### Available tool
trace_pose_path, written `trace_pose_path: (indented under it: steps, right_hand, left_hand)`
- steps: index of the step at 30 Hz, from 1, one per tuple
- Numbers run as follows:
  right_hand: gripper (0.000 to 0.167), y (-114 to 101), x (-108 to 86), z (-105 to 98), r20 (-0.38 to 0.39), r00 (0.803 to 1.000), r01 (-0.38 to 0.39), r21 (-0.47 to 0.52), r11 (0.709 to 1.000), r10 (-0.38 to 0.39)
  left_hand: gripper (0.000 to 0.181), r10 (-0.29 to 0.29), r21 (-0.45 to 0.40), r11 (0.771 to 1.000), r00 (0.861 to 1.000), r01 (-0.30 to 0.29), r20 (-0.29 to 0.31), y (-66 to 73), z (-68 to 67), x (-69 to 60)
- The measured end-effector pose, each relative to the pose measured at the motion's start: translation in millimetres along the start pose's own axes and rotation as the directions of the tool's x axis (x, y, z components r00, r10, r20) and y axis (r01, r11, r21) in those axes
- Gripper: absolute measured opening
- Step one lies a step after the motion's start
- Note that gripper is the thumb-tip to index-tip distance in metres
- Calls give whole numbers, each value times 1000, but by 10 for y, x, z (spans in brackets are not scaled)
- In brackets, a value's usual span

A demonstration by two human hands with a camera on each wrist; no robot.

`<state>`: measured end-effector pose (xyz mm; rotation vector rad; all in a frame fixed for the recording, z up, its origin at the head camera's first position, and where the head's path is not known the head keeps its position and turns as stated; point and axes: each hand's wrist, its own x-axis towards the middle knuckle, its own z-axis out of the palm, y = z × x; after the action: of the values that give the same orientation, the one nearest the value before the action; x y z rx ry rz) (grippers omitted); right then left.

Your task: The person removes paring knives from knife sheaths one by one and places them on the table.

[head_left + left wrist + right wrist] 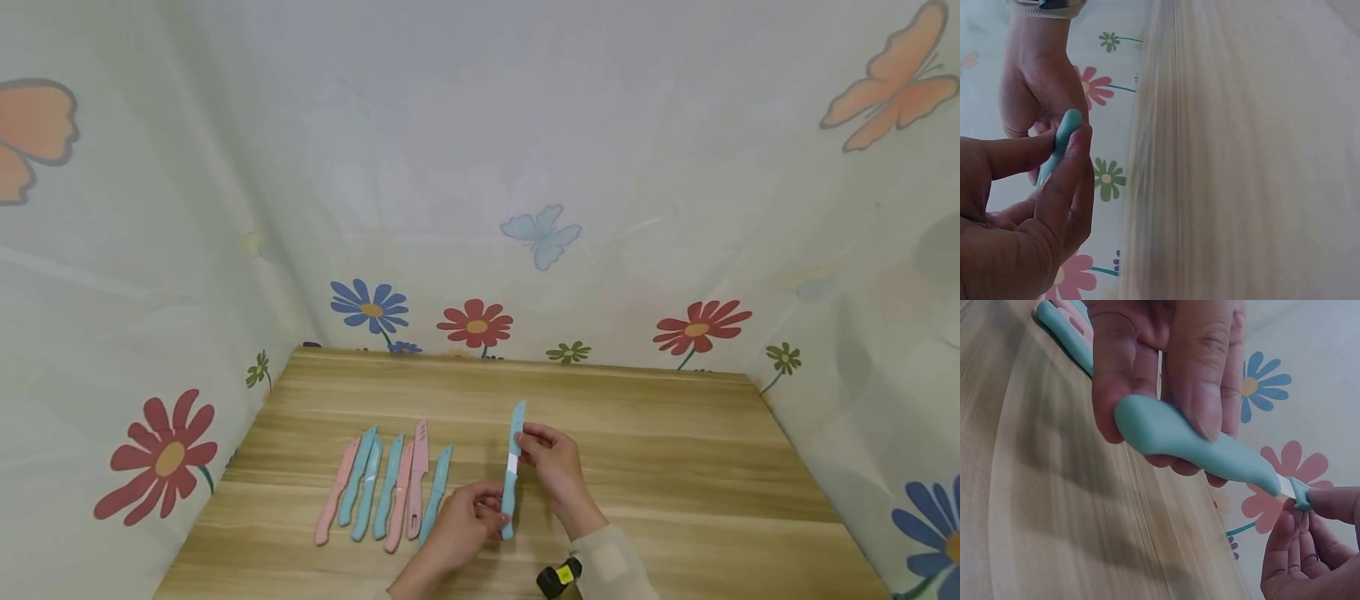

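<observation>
A light-blue knife (508,504) is held up over the table between both hands, its tip pointing away. My left hand (465,529) pinches its handle (1185,437) between thumb and fingers. Farther up, my right hand (555,467) pinches the matching blue sheath (518,425) over the blade. A short strip of bare blade (1285,489) shows between handle and sheath. From the left wrist, only the rounded handle end (1067,128) stands out, with the rest of the knife mostly hidden by fingers.
Left of the hands, several blue knives (386,496) and pink knives (337,492) in sheaths lie side by side on the wooden table (675,467). A black object with a yellow label (558,577) is by the right sleeve. Flower-printed sheeting (600,292) surrounds the table.
</observation>
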<state>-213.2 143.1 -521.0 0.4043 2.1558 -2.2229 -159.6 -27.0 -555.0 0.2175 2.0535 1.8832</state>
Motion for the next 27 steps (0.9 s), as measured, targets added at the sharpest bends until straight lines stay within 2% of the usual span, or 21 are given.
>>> trace_pose_path:
  steps: [9,18,27]
  right_hand:
    - [29,-45,56,3,-9,1000,7,-14,1000,-7]
    - [28,-88,111,3,-13,1000,17,9,1000,-17]
    - [32,-139,99,5,-12,1000,28,22,999,-28]
  left_hand:
    - [36,-3,24,1000,1000,3,-1,-2,3,1]
    - [36,-2,-25,1000,1000,2,-2,-18,11,32]
    - [36,-7,-23,1000,1000,7,5,7,8,5]
